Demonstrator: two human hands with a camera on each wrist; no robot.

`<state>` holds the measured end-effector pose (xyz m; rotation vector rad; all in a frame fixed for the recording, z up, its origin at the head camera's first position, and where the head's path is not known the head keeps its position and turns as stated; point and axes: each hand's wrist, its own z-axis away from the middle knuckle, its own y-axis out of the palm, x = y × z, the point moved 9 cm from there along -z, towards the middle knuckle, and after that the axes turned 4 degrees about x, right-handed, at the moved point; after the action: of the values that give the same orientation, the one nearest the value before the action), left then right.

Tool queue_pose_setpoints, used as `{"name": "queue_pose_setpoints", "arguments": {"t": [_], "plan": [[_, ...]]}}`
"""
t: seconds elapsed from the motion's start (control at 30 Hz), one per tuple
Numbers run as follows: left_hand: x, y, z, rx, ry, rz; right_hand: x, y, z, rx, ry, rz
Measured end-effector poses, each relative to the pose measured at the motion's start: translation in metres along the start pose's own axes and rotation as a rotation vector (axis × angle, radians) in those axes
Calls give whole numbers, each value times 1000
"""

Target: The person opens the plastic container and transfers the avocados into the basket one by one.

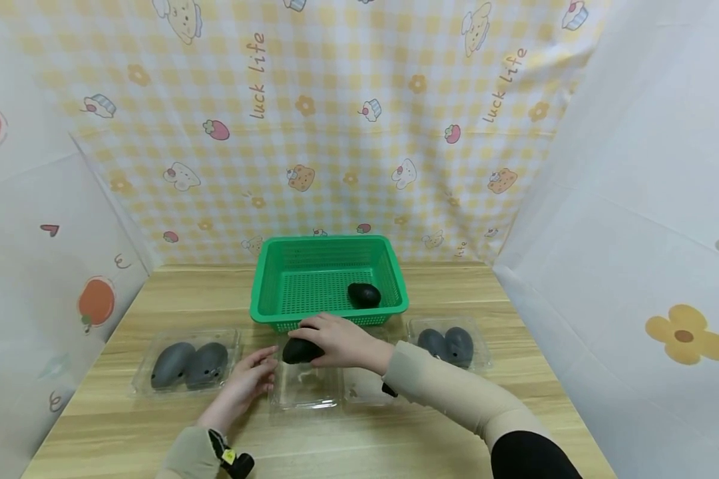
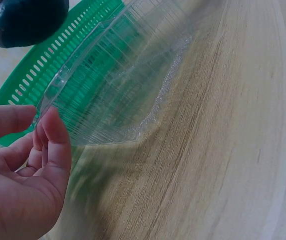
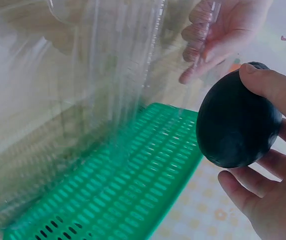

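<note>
The right hand [image 1: 344, 342] grips a dark avocado [image 1: 299, 351] above the clear container [image 1: 308, 404], whose edge the left hand [image 1: 251, 378] pinches; steadying that edge while lowering the avocado gently should best prevent any tipping.

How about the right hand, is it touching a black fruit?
Touching. The right wrist view shows the thumb of the right hand lying on the black fruit.

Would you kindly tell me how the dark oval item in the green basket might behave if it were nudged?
The dark oval item would probably roll, given its rounded shape. Its glossy surface suggests it may be slightly slippery. The raised walls of the green basket would likely keep it from escaping.
</note>
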<state>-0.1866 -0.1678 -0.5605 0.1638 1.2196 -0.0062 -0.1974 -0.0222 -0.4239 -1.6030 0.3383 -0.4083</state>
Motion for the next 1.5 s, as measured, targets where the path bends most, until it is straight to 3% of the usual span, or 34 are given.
{"name": "queue_pose_setpoints", "arguments": {"t": [0.83, 1.5], "plan": [[2, 0, -1, 9, 2, 16, -33, -44, -2, -10, 52, -16], [0, 0, 1, 10, 10, 18, -103, -41, -14, 18, 241, -52]]}}
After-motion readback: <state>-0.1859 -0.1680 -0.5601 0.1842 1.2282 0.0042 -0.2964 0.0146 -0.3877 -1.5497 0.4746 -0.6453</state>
